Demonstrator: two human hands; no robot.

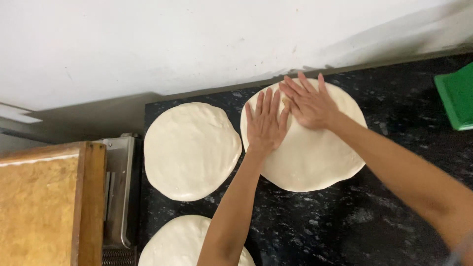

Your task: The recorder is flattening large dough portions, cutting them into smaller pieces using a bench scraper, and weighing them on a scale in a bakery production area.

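Both hands flat, fingers spread, left hand [264, 125] and right hand [309, 104] pressing dough round [315, 157] on black table [374, 216], second round [189, 150] left of it, third [177, 241] below-left, green box [456, 96] far right.

Your left hand [265, 125] and right hand [308, 104] are both bare: no gloves, and no rings, watch or bands show on the fingers or wrists. Your forearms are uncovered along their whole visible length, with no sleeve reaching the wrist or elbow. Fingernails look short and plain, though fine detail is too small to confirm. At the lower right edge a blurred scrap of grey-blue fabric shows beside your right arm.
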